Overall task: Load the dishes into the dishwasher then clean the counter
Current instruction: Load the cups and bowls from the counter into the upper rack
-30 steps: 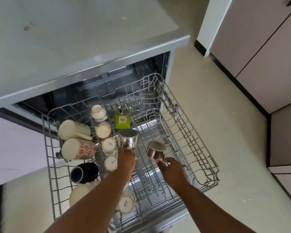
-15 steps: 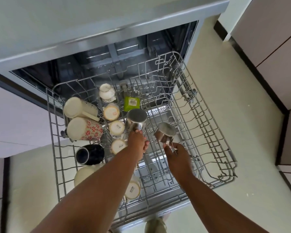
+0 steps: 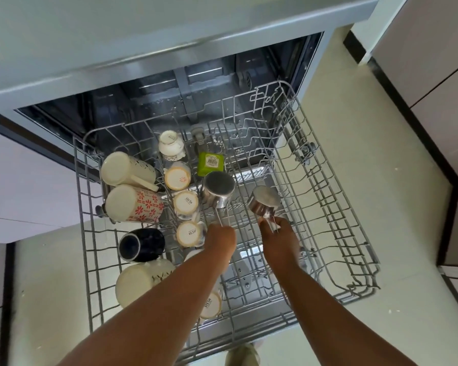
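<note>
Since 0.5 s ago my left hand (image 3: 220, 237) slid back along its steel cup's (image 3: 218, 188) handle, pinching the end; cup sits upside-down in rack (image 3: 336, 207). Right hand (image 3: 280, 233) grips 2nd steel cup (image 3: 264, 202), tilted, just ahead of knuckles.

Left hand (image 3: 220, 235) off steel cup (image 3: 218, 186).

1 view only, head-worn, wide-angle. It looks steeply down and forward from above the pulled-out dishwasher rack (image 3: 341, 233), which fills the centre of frame. Counter edge (image 3: 169, 56) runs across the top, floor (image 3: 354, 159) and cabinet fronts (image 3: 434, 62) lie to the right. Both forearms enter from the bottom edge, close to the lens. Straight lines bow near the borders. No 2nd view, so no shared area.
</note>
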`<state>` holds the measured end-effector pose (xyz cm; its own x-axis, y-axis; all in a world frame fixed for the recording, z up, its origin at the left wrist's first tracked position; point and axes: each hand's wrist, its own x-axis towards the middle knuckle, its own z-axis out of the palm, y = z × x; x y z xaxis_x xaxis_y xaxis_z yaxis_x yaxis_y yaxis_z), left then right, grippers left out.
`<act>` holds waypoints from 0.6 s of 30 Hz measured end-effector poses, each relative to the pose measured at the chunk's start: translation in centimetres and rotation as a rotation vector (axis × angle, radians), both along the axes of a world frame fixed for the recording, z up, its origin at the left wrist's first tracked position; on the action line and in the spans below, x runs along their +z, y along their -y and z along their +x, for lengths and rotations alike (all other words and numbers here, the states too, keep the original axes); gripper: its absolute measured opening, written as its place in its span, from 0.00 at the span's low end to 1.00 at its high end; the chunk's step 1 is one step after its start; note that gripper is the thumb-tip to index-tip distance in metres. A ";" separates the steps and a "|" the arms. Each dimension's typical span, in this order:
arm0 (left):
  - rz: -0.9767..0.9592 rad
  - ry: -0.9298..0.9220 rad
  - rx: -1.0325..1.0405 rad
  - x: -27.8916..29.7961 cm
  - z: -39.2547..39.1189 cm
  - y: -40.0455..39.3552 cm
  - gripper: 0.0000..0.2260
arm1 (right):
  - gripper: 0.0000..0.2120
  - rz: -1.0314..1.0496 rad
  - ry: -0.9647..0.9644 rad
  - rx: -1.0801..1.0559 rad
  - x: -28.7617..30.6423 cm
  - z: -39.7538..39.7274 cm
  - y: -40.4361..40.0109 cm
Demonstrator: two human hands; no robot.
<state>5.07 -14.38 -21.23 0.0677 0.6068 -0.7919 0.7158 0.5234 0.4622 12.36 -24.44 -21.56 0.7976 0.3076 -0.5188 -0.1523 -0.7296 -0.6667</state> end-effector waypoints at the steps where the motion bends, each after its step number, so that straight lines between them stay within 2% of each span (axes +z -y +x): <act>1: -0.044 0.066 0.141 0.0 -0.4 0.2 0.16 | 0.23 -0.003 0.010 0.004 0.1 0.4 -0.6; 2: -0.089 0.036 0.055 0.1 -0.2 0.5 0.17 | 0.23 0.001 0.023 0.009 0.2 0.8 -1.2; 4: -0.041 0.003 -0.005 0.4 -0.5 0.2 0.19 | 0.22 0.018 0.041 0.030 0.3 1.6 -2.9; 6: -0.041 0.028 -0.012 1.1 -0.8 -0.1 0.18 | 0.22 0.010 0.068 0.085 0.6 2.6 -4.8; 9: -0.043 0.180 -0.007 1.8 -1.6 -0.6 0.06 | 0.22 0.057 0.077 0.142 0.4 4.2 -8.0; 13: -0.111 0.252 -0.016 1.3 -2.9 -1.6 0.08 | 0.20 0.034 0.118 0.182 -0.1 6.4 -12.1; 18: -0.051 0.264 0.016 0.7 -4.4 -2.4 0.05 | 0.17 0.030 0.116 0.200 -0.9 8.0 -14.8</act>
